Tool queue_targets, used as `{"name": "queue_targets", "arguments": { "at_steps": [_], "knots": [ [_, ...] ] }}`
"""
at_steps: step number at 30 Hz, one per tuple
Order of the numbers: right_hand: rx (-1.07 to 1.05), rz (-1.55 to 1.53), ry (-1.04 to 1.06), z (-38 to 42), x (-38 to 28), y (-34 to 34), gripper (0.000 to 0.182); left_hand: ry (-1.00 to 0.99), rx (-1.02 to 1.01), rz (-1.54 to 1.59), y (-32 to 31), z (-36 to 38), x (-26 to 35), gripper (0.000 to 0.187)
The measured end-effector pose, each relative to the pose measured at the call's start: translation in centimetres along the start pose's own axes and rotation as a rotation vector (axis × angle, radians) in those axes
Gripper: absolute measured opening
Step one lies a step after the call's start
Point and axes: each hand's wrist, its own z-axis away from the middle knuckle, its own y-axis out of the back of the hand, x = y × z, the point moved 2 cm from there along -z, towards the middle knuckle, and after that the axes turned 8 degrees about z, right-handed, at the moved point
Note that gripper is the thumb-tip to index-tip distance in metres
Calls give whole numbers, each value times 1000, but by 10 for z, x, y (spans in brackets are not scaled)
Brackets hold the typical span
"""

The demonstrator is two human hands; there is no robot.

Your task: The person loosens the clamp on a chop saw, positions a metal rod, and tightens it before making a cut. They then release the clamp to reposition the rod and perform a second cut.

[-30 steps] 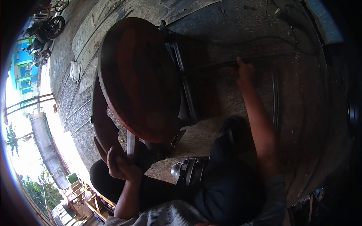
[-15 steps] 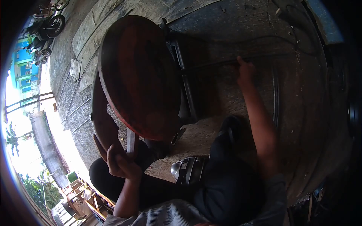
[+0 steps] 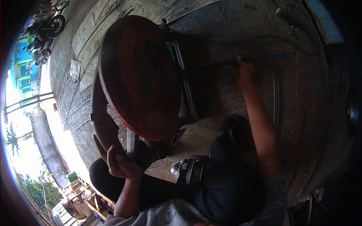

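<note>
A large round disc (image 3: pixel 141 79), dark with red patches, stands on edge in front of me. Behind its left side runs a curved dark metal band (image 3: pixel 102 113) with a jagged inner edge. My left hand (image 3: pixel 122 162) is closed around the band's lower end, beside a pale flat metal strip (image 3: pixel 132 141). One finger lies along the band's outer side. To the right, my right hand (image 3: pixel 247 71) is at a long thin dark bar (image 3: pixel 215 67) that reaches toward the disc's black stand (image 3: pixel 183 79). Its fingers look curled on the bar, though shadow hides most of them.
Between my legs lies a silver ribbed metal part (image 3: pixel 188 169). A dark strip (image 3: pixel 276 94) rests on the worn floor right of my forearm, and a cable (image 3: pixel 264 36) curves across the far side. Motorbikes (image 3: pixel 45 32) stand outside at upper left; wooden pieces (image 3: pixel 77 196) are at lower left.
</note>
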Motion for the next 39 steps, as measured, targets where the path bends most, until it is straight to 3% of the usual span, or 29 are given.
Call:
{"name": "queue_targets", "arguments": {
  "at_steps": [33, 35, 36, 38, 39],
  "knots": [
    [28, 61, 15, 10, -3, -2, 22, -45, 43, 24, -3, -1, 6, 34],
    [-2, -2, -2, 6, 1, -1, 21, 195, -1, 43, 5, 3, 1, 35],
    [-16, 1, 3, 6, 3, -2, 21, 200, -14, 65, 5, 2, -1, 35],
    [0, 42, 47, 4, 3, 1, 20, -53, 5, -12, 0, -2, -1, 34],
    [15, 77, 74, 3, 3, 0, 19, -38, -13, 26, 1, -2, -4, 34]
  ]
}}
